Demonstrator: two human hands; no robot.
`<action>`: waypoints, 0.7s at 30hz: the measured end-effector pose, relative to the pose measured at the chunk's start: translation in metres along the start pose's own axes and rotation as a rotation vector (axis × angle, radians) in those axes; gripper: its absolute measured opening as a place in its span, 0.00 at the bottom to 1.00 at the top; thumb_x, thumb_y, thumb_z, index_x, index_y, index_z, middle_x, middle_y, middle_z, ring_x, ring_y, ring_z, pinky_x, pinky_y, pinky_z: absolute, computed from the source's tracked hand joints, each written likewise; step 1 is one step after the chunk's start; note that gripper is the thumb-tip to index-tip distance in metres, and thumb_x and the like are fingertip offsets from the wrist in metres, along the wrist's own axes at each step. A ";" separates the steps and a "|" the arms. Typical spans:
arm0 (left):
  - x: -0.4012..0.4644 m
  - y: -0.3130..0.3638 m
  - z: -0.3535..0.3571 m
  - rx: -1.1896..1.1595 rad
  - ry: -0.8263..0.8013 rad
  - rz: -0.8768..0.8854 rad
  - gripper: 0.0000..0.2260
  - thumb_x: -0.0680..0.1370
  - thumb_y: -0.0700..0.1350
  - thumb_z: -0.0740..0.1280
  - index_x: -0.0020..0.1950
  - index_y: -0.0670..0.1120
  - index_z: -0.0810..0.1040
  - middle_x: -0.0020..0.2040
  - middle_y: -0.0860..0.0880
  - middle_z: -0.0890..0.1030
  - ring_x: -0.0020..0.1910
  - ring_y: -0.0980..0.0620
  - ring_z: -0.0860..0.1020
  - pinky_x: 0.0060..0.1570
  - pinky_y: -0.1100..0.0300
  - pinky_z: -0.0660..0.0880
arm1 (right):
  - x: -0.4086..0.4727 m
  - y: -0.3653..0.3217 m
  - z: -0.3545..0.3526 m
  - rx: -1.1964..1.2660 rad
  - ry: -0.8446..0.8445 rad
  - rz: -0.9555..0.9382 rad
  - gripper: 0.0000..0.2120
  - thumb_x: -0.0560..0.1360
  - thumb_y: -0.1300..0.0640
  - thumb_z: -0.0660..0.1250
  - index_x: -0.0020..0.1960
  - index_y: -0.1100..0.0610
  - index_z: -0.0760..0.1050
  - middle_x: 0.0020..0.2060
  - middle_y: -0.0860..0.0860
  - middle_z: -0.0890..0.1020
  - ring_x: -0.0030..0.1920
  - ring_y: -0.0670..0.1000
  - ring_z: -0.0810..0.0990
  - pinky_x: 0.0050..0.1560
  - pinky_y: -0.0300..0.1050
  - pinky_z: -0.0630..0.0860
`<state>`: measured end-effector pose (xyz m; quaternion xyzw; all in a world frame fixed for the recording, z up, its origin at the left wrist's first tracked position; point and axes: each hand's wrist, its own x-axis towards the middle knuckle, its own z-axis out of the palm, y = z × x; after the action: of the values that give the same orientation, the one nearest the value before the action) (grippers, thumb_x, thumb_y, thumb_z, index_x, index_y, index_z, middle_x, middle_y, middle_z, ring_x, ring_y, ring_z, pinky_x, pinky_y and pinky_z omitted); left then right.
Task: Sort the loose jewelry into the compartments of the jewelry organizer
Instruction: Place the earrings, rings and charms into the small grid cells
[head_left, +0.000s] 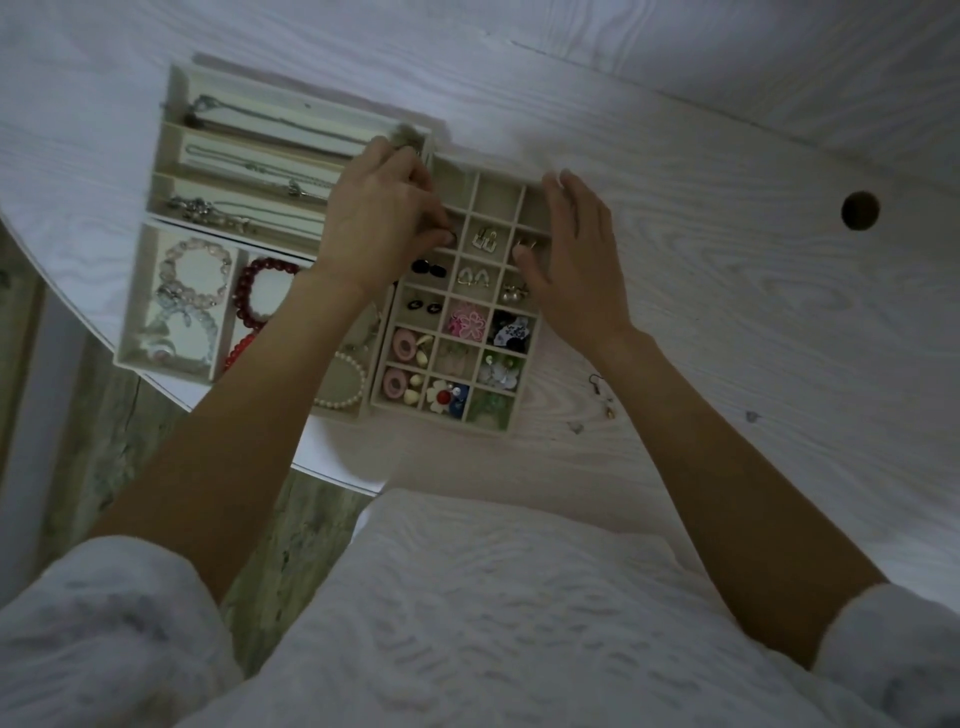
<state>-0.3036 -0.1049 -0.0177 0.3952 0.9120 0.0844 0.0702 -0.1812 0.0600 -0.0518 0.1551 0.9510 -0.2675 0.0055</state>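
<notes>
Here is the gridded earring tray (519, 205) at the middle of the white wooden table (727, 270), its small square cells mostly filled: gold hoops (484, 240), black studs (429, 269), a pink flower piece (469, 320), pearls. The left hand (382, 221) hovers over the tray's left column, wrist bent down, fingers curled together at the tips over a cell, pinching something small and dark; what it is cannot be told. The right hand (576, 265) hangs above the right column, palm down, fingers spread and relaxed, grasping nothing, thumb near a cell with a gold piece. Both forearms reach forward from white sleeves. To the left sit a tray of necklaces (249, 156) and a tray of bead bracelets (192, 291), a pearl bracelet (343, 384) beside them. A loose earring (602, 392) lies on the table right of the grid.
</notes>
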 end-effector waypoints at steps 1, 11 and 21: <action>0.002 0.001 0.000 0.010 -0.008 -0.006 0.11 0.71 0.50 0.72 0.50 0.45 0.84 0.50 0.44 0.79 0.52 0.41 0.71 0.51 0.52 0.67 | 0.000 0.000 0.000 0.005 0.001 0.002 0.30 0.78 0.52 0.60 0.75 0.62 0.55 0.73 0.61 0.59 0.73 0.59 0.57 0.72 0.51 0.56; 0.004 0.003 0.009 -0.016 -0.014 0.014 0.08 0.73 0.47 0.71 0.49 0.45 0.84 0.50 0.43 0.79 0.52 0.39 0.72 0.52 0.51 0.66 | 0.000 -0.001 0.001 0.013 0.005 0.007 0.29 0.78 0.55 0.62 0.74 0.63 0.56 0.73 0.61 0.59 0.72 0.60 0.58 0.72 0.50 0.57; 0.000 0.000 0.009 0.077 0.030 0.051 0.11 0.72 0.51 0.71 0.51 0.48 0.84 0.51 0.45 0.79 0.52 0.40 0.72 0.48 0.51 0.65 | 0.000 -0.002 0.003 0.004 0.011 0.012 0.30 0.78 0.54 0.61 0.75 0.62 0.55 0.73 0.61 0.59 0.72 0.59 0.58 0.71 0.50 0.57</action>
<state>-0.3018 -0.1035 -0.0260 0.4192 0.9052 0.0568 0.0391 -0.1820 0.0573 -0.0533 0.1625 0.9494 -0.2686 0.0015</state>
